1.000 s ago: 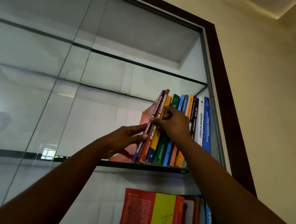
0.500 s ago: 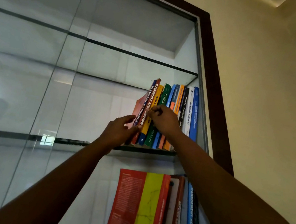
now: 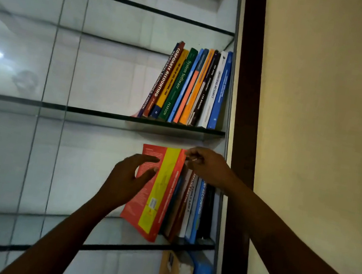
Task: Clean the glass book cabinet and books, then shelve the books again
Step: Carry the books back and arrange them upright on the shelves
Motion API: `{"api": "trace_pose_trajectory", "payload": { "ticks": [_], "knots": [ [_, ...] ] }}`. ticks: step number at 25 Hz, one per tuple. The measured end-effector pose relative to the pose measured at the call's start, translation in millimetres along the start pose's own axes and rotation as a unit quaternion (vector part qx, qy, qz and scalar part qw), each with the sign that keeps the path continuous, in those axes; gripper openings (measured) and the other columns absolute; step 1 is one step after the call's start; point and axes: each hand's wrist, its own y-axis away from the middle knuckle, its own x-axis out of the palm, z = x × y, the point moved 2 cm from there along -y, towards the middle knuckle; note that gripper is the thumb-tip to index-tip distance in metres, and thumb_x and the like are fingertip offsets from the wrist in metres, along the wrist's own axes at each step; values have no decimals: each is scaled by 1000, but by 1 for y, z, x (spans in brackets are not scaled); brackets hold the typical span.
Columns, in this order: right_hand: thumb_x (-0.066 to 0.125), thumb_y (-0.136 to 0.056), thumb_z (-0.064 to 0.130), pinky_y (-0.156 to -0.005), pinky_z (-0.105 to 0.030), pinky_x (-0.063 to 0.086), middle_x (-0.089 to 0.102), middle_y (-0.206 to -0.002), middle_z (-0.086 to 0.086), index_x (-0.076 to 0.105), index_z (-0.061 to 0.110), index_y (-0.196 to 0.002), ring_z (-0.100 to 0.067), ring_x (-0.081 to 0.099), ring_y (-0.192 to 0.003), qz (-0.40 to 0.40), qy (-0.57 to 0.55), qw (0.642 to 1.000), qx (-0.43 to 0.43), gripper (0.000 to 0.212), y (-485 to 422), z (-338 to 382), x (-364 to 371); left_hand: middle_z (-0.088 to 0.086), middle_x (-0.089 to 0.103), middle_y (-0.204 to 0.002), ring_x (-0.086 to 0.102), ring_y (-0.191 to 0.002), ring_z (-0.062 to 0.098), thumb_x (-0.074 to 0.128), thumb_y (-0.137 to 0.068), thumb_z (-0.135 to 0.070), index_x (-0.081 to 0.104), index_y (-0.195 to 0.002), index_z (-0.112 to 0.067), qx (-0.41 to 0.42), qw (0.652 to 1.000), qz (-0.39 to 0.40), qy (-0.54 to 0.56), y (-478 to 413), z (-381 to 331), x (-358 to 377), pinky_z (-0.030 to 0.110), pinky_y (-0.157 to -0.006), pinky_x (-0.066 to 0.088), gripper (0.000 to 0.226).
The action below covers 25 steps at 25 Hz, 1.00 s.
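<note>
Glass cabinet (image 3: pixel 242 87), red-and-yellow book (image 3: pixel 161 195) tilted inside.
Seen at 6 o'clock, its cover is touched from 9 o'clock by the left hand (image 3: pixel 125 182), fingers spread; its top corner is pinched at 1 o'clock by the right hand (image 3: pixel 208 167).

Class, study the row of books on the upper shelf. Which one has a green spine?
The book titled System Software, marked Pearson at its foot. It alone is green, leaning between a yellow book and a blue book.

Plain beige wall (image 3: pixel 333 113), dim light
</note>
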Motion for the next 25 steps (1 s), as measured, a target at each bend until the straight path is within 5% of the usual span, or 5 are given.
{"api": "trace_pose_trajectory", "payload": {
  "ticks": [11,16,20,22,25],
  "knots": [
    [56,-92,18,-88,-33,50,59,-115,-3,53,14,-122,-23,58,-110,-52,-262,946,182,31,22,-54,105,-4,53,-123,49,-107,13,42,-97,-41,48,-124,-29,-306,920,39,241,12,39,55,34,-92,38,30],
    [57,-89,15,-108,-26,34,46,-131,7,50,16,-131,-9,40,-124,-222,-108,967,69,42,9,-40,166,-4,53,-128,52,-112,15,45,-95,-39,42,-133,-30,-263,926,37,268,-16,54,74,36,-99,39,39],
    [47,-96,13,-105,-22,36,41,-126,15,49,14,-131,7,38,-112,-42,-181,981,-52,35,16,-17,175,2,64,-110,62,-104,24,61,-85,-42,48,-128,-19,-221,936,-38,271,-26,88,56,45,-96,48,51],
    [51,-94,24,-107,-23,31,37,-125,20,45,17,-131,13,35,-114,-131,-177,975,-28,38,13,-34,177,6,62,-121,62,-107,26,58,-84,-50,45,-134,-20,-220,925,-13,310,-23,97,50,51,-95,48,60],
    [49,-88,40,-113,-40,28,32,-147,1,26,16,-145,-13,29,-136,-273,-156,944,100,65,6,-60,186,5,59,-127,60,-111,25,48,-81,-50,41,-137,-22,-210,920,12,332,-23,101,50,52,-95,47,62]
  ]
}}
